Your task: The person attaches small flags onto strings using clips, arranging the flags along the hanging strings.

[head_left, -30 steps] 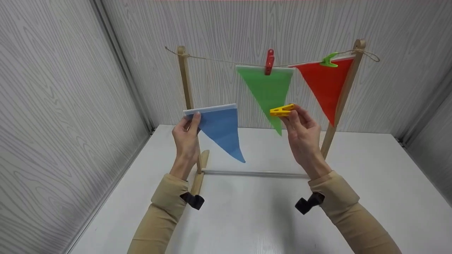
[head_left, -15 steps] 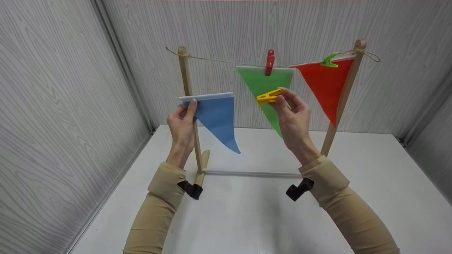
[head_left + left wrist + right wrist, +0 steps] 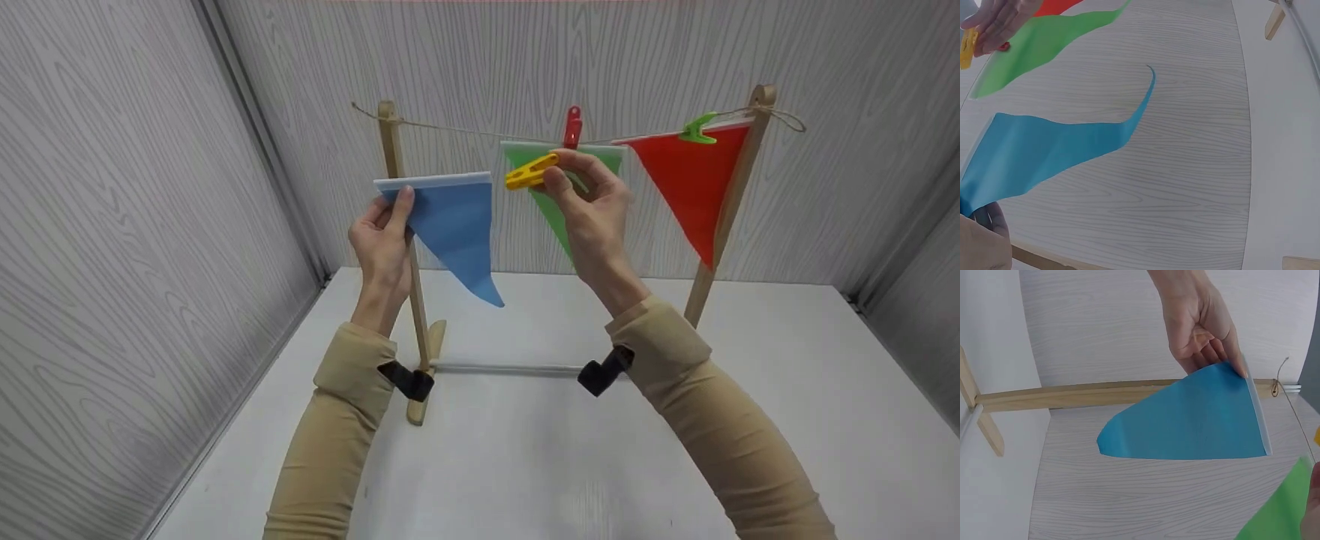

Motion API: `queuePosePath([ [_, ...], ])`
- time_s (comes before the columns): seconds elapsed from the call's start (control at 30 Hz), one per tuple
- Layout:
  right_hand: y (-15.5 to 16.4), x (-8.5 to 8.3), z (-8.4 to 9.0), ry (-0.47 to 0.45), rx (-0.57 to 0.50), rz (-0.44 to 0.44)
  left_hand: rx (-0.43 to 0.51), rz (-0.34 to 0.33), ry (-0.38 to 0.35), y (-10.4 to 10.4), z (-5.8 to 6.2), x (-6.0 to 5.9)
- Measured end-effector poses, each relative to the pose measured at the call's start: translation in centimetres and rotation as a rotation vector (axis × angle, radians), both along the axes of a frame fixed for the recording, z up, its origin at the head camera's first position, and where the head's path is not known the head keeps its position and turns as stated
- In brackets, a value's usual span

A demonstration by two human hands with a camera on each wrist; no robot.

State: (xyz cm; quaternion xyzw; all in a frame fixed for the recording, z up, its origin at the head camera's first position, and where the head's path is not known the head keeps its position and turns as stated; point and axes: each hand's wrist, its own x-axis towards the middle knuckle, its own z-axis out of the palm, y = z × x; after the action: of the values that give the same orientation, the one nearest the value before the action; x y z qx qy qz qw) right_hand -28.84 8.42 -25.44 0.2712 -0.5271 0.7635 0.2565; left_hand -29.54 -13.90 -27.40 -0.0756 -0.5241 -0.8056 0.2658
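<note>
My left hand pinches a blue triangular pennant near the left end of its white top edge; the pennant's tip hangs down, curling. Just right of it, my right hand holds a yellow clothespin between thumb and fingers, its nose pointing left. Both are below the twine line in the head view. A green pennant, partly hidden behind my right hand, hangs from the twine under a red clothespin. Farther right a red pennant hangs by a green clothespin.
Wooden posts hold the twine, a left post and a right post. A pale crossbar runs low between them above the white table. Wood-grain panels stand at the back and sides.
Both hands have risen toward the twine with the blue pennant and the yellow clothespin. My right hand has also moved left, in front of the green pennant, closer to the blue one.
</note>
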Motion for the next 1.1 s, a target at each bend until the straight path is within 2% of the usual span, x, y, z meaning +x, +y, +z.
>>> queuePosePath([
  [0.37, -2.4, -0.5, 3.1, 0.009, 0.042, -0.052, 0.017, 0.015, 0.023, 0.1, 2.2, -0.3],
  [0.53, -3.1, -1.0, 4.3, 0.013, 0.058, -0.072, 0.041, 0.003, 0.057, 0.4, 2.6, -0.5],
  [0.8, -4.0, -2.0, 5.7, -0.039, 0.061, -0.09, 0.065, -0.023, 0.056, 1.3, 3.3, -0.8],
  [1.1, -5.2, -2.6, 6.9, -0.063, 0.076, -0.119, 0.125, -0.013, 0.009, 1.9, 3.9, -1.1],
])
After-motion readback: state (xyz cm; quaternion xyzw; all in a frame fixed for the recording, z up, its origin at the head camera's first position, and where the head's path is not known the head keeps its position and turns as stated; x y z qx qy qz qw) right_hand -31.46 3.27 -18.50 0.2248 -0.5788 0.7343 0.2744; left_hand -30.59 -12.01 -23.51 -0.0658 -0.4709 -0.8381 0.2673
